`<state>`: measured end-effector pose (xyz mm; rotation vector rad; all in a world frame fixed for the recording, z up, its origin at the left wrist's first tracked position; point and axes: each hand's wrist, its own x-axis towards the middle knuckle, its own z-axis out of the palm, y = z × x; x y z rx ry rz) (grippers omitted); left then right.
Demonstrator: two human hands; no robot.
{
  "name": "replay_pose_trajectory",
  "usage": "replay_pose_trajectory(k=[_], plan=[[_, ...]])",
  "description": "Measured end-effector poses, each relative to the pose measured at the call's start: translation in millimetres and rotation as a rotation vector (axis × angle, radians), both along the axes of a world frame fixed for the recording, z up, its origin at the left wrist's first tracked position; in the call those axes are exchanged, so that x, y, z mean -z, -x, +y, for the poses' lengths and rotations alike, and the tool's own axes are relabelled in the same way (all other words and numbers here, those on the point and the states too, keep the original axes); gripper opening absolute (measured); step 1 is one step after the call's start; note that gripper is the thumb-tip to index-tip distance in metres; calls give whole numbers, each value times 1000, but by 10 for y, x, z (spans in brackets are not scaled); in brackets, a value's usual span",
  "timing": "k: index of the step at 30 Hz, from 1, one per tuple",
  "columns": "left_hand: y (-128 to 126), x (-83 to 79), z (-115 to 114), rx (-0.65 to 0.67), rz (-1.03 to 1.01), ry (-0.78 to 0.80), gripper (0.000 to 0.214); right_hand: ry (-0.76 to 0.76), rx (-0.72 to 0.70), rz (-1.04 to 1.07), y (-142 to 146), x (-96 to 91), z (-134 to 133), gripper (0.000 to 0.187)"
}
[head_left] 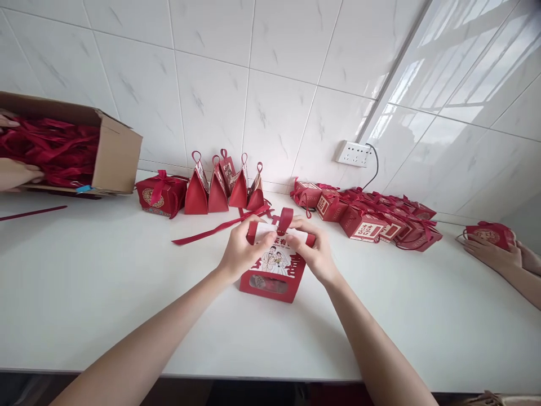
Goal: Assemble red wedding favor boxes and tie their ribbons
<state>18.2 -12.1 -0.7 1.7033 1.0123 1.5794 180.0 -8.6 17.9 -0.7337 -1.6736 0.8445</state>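
- where's the gift box right now?
- in the middle of the white table, standing upright in front of the person, held by both hands.
- what is the left hand doing?
- gripping the box at its upper left. the thumb presses on the printed front, and the fingers curl around the top edge.
- and the right hand?
- much the same on the upper right: closed on the box, thumb on the front, fingers over the edge. the ribbon loop stands up between the two hands.
- what's on the front?
- a picture of a couple on white, and below it a clear window. something shows inside, but i can't tell what.
- anything just behind it?
- a loose red ribbon lies on the table there. further back, five little red bags stand near the tiled wall, beside a red box with a bow.
- and the far sides?
- at the left, another person's hands are at a carton full of red ribbons. to the right sits a cluster of red boxes, below a power strip. past them, a co-worker's hands hold one more box.
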Motion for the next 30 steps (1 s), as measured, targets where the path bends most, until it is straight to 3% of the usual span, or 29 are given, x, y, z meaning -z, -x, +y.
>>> replay_pose_trajectory(k=[3,8,13,30], plan=[[-4,-25,-33,-14,19,-10,18,9,-25,-32,-10,-28,-16,10],[-37,-24,-55,-11,14,5,20,56,49,-31,23,-30,-13,10],[-51,-29,-41,-75,55,-15,20,36,82,-38,39,-25,15,14],[-58,-32,-78,-78,128,-53,26,10,128,-58,40,-6,19,13]])
